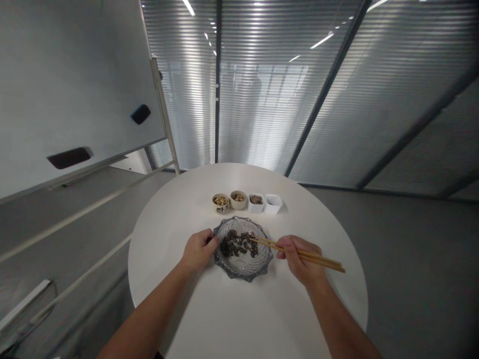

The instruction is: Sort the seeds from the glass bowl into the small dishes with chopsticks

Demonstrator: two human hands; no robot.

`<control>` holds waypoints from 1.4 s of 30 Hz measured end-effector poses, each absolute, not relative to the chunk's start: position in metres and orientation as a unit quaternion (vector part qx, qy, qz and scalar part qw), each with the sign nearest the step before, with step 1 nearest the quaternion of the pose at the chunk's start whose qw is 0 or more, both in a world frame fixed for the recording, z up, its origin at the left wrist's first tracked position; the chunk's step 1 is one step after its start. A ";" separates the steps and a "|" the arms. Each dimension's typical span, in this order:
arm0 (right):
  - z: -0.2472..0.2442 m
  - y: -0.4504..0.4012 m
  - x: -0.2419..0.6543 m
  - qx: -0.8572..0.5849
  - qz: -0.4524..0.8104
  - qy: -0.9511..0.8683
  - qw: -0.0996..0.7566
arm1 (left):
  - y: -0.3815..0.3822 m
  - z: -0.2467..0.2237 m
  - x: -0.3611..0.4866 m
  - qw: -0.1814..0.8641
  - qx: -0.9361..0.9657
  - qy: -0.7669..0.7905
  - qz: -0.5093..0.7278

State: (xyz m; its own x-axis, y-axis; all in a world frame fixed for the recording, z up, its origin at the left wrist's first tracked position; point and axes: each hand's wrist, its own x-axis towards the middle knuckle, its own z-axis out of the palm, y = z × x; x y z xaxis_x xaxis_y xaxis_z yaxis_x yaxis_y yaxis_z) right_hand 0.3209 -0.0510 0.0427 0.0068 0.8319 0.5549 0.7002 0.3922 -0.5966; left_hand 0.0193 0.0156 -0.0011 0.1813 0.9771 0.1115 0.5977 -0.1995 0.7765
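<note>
A scalloped glass bowl [243, 271] sits on the round white table, with dark beans [239, 243] spread over its bottom. My left hand [199, 250] grips the bowl's left rim between thumb and fingers. In my right hand [304, 259] is a pair of wooden chopsticks [322, 260], their tips inside the bowl at the right part of the beans. Whether the tips hold a bean is too small to tell. Behind the bowl stand four small containers in a row.
Two round cups [220, 209] [238, 205] hold pale pieces. Beside them, one white square cup [256, 208] holds brownish pieces; another white cup [273, 208] shows little inside. A whiteboard [93, 65] stands left of the table [239, 319], before blinds.
</note>
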 end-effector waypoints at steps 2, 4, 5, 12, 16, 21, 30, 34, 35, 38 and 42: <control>0.042 -0.051 0.321 -0.542 0.073 -0.703 0.455 | 0.015 0.000 0.020 0.302 0.708 0.556 0.314; 0.043 -0.051 0.319 -0.539 0.073 -0.701 0.461 | 0.015 0.001 0.020 0.302 0.708 0.555 0.315; 0.044 -0.051 0.319 -0.539 0.071 -0.700 0.463 | 0.015 0.001 0.020 0.302 0.708 0.555 0.315; 0.052 -0.052 0.313 -0.534 0.046 -0.688 0.490 | 0.015 0.002 0.020 0.300 0.708 0.559 0.312; 0.049 -0.053 0.315 -0.523 0.059 -0.660 0.536 | 0.016 -0.001 0.020 0.305 0.702 0.561 0.314; 0.040 -0.052 0.318 -0.512 0.099 -0.614 0.592 | 0.016 -0.003 0.019 0.306 0.705 0.555 0.318; 0.035 -0.048 0.318 -0.486 0.162 -0.567 0.644 | 0.017 -0.003 0.018 0.305 0.708 0.551 0.320; 0.037 -0.050 0.318 -0.496 0.146 -0.593 0.617 | 0.017 -0.004 0.019 0.308 0.704 0.552 0.323; 0.039 -0.050 0.319 -0.494 0.134 -0.594 0.620 | 0.017 -0.004 0.019 0.308 0.704 0.553 0.323; 0.051 -0.045 0.326 -0.496 0.081 -0.583 0.638 | 0.017 -0.005 0.019 0.309 0.704 0.552 0.323; 0.069 -0.021 0.346 -0.532 -0.003 -0.541 0.651 | 0.017 -0.005 0.019 0.307 0.705 0.550 0.325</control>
